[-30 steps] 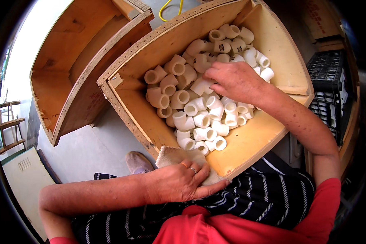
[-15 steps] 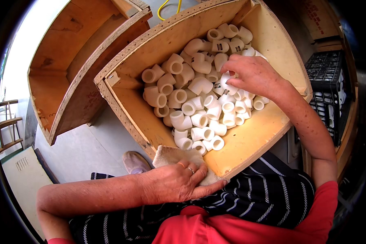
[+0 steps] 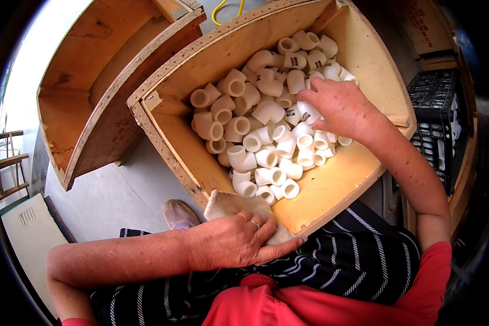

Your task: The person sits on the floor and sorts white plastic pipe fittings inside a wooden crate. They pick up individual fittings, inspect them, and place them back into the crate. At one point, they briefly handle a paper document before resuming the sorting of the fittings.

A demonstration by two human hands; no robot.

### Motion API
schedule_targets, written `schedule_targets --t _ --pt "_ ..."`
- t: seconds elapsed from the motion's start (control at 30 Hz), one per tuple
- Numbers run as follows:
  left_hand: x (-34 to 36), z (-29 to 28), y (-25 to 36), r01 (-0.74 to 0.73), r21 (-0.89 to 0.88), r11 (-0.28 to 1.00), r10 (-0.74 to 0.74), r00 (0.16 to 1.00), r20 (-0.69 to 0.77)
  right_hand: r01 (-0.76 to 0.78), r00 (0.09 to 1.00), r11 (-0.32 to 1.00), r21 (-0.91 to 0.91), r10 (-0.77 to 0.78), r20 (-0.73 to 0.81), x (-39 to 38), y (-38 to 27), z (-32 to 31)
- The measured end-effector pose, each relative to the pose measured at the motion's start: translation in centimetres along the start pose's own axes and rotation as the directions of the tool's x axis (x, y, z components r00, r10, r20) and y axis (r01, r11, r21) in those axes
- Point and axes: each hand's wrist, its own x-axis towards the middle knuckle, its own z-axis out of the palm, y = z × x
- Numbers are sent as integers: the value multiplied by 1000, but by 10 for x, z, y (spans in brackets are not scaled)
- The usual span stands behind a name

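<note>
A wooden box (image 3: 358, 187), tilted in view, holds a heap of white plastic pipe elbows (image 3: 269, 112). Over the heap, toward its right side, my right hand (image 3: 339, 106) has its fingers and thumb around one white pipe elbow (image 3: 308, 112), which lies among the others. My left hand (image 3: 236, 239) rests at the box's near corner, its fingers over a beige cloth (image 3: 228, 204) and gripping it against the rim. The thumb stretches along the near edge. Part of the cloth is hidden under that hand.
A second wooden box (image 3: 106, 92) stands at the left. Black plastic crates (image 3: 432, 103) with white pieces are at the right. A yellow cord (image 3: 217, 13) lies at the back. A wooden ladder-like frame (image 3: 11, 163) and a pale panel (image 3: 30, 231) are far left.
My right hand has shifted slightly, its fingers now lower over the pipe elbow. The left hand stays on the cloth.
</note>
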Motion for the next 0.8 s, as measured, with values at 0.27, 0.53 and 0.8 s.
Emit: schedule_targets --t 0.27,0.53,0.8 --pt "0 2 0 -5 -17 1000 4 999 -38 104 983 995 6 -102 -155 1 5 24" --pt "1 3 0 0 -32 999 -2 998 -64 226 952 968 113 -194 -238 8 -5 22" --pt "0 2 -2 -12 -37 999 9 998 -66 142 980 969 201 -108 -169 5 8 17"
